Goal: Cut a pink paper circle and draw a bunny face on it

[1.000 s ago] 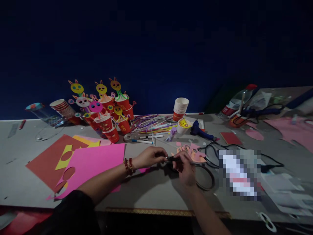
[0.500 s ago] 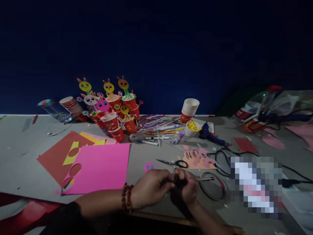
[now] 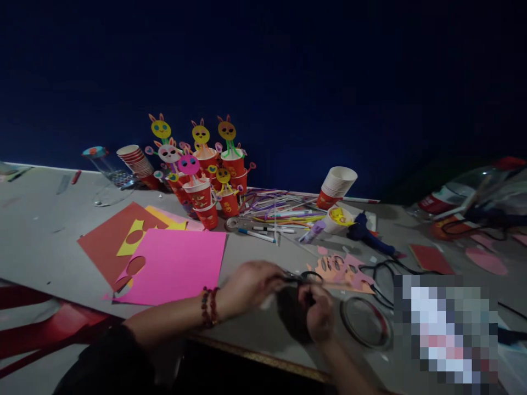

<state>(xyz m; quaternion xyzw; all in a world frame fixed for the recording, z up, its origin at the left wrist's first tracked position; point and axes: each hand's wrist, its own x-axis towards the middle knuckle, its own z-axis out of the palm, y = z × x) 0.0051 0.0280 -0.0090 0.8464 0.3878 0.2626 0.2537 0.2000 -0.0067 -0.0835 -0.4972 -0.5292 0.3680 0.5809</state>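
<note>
My left hand (image 3: 251,285), with a beaded bracelet (image 3: 209,306) at the wrist, is blurred; its thumb and fingers come together near a pair of scissors (image 3: 313,276). What it pinches, if anything, I cannot make out. Just to the right and closer to me, my right hand (image 3: 319,312) is closed on a slim pen (image 3: 343,286), whose blurred pale end sticks out to the right. Beyond the hands lies peach paper with cut-outs (image 3: 329,269). A pink sheet (image 3: 177,263) lies left of them.
Red paper cups with rabbit figures (image 3: 200,192) stand at the back, beside pipe cleaners (image 3: 284,208). Stacked cups (image 3: 340,181), a blue glue gun (image 3: 370,233) and its black cable are behind and right. A tape ring (image 3: 365,322) lies right of my right hand.
My hands were together around a dark part of the pen; now they are slightly apart, the left one farther back. The pink rabbit face has gone out of sight. The view has shifted.
</note>
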